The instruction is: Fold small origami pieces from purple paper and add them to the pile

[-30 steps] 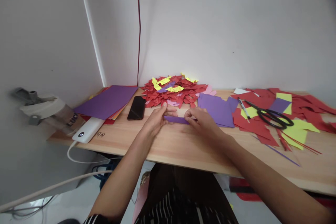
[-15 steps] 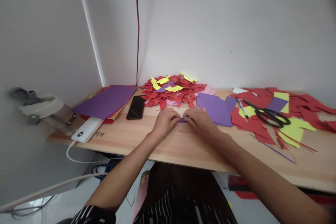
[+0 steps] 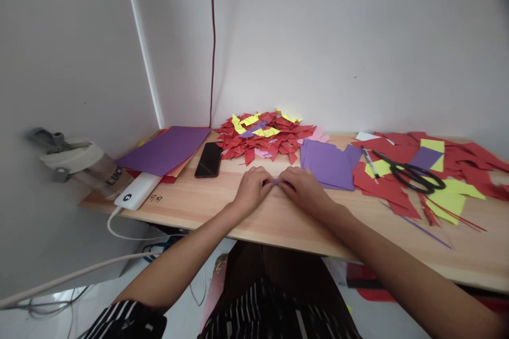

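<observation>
My left hand (image 3: 252,189) and my right hand (image 3: 301,187) meet knuckle to knuckle on the wooden desk (image 3: 254,214), fingers curled down. Between them only a sliver of a small folded purple paper piece (image 3: 275,182) shows; both hands pinch it and cover most of it. Just behind my hands lies a pile of folded red, yellow and purple paper pieces (image 3: 264,135). A stack of cut purple sheets (image 3: 326,163) lies to the right of my right hand.
A black phone (image 3: 209,159) and a large purple sheet (image 3: 165,149) lie at the left, with a white power bank (image 3: 137,191) near the desk corner. Black scissors (image 3: 413,176), a pen (image 3: 368,159) and red and yellow paper scraps (image 3: 445,180) cover the right side.
My hands have drawn together over the purple strip. A second ago it lay long between them; now it is folded small and nearly hidden under my fingers.
</observation>
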The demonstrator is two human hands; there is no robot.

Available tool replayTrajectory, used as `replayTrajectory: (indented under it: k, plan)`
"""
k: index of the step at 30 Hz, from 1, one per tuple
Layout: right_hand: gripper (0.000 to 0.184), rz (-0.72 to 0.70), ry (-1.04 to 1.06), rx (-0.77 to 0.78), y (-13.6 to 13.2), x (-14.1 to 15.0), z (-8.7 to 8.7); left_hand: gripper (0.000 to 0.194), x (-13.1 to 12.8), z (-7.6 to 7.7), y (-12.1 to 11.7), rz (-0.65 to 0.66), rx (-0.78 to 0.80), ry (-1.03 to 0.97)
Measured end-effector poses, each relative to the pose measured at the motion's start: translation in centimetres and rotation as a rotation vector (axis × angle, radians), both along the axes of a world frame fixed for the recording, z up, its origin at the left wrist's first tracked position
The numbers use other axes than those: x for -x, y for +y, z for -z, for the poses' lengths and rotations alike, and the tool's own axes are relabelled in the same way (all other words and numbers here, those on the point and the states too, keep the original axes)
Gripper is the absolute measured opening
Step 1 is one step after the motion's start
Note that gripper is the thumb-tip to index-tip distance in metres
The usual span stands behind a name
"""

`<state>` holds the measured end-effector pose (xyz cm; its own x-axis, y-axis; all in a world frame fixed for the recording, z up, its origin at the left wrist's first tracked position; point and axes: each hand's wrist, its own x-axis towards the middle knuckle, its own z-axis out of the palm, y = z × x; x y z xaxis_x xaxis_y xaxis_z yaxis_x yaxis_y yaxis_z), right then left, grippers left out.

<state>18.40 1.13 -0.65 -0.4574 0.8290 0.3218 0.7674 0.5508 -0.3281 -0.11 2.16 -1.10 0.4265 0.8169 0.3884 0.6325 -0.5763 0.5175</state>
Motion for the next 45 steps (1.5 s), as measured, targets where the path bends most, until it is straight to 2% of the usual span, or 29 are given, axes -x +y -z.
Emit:
replayTrajectory:
  k: [3, 7, 11, 15, 20, 28, 33, 38, 45]
  plan:
    - [0.014, 0.035, 0.096, 0.067, 0.2, 0.1, 0.2, 0.01, 0.0, 0.0, 0.2, -0.022, 0.081, -0.079]
    - [0.01, 0.059, 0.152, 0.115, 0.4, 0.4, 0.4, 0.009, -0.1, 0.1, 0.3, -0.078, 0.115, -0.072]
    - [0.013, 0.12, 0.109, 0.118, 0.3, 0.9, 0.3, 0.01, -0.3, -0.3, 0.4, -0.126, 0.166, -0.034]
    - [0.014, 0.189, 0.018, 0.097, 0.2, 1.5, 0.1, 0.012, -0.7, -1.3, 0.7, -0.189, 0.238, 0.055]
    - [0.006, 0.234, 0.005, 0.094, 0.0, 2.0, -0.1, 0.011, -1.0, -2.3, 1.4, -0.215, 0.314, 0.161]
    - [0.014, 0.247, -0.028, 0.091, -0.1, 1.9, 0.0, 0.012, -0.8, -2.9, 1.9, -0.206, 0.339, 0.222]
    - [0.009, 0.258, -0.044, 0.088, -0.1, 2.2, 0.1, 0.009, -0.9, -3.2, 1.8, -0.182, 0.388, 0.198]
    - [0.008, 0.27, -0.083, 0.052, -0.1, 2.4, -0.1, 0.008, -0.9, -3.2, 1.6, -0.197, 0.388, 0.184]
    - [0.016, 0.244, -0.023, 0.096, 0.0, 1.9, 0.1, 0.01, -0.6, -3.0, 1.7, -0.175, 0.387, 0.168]
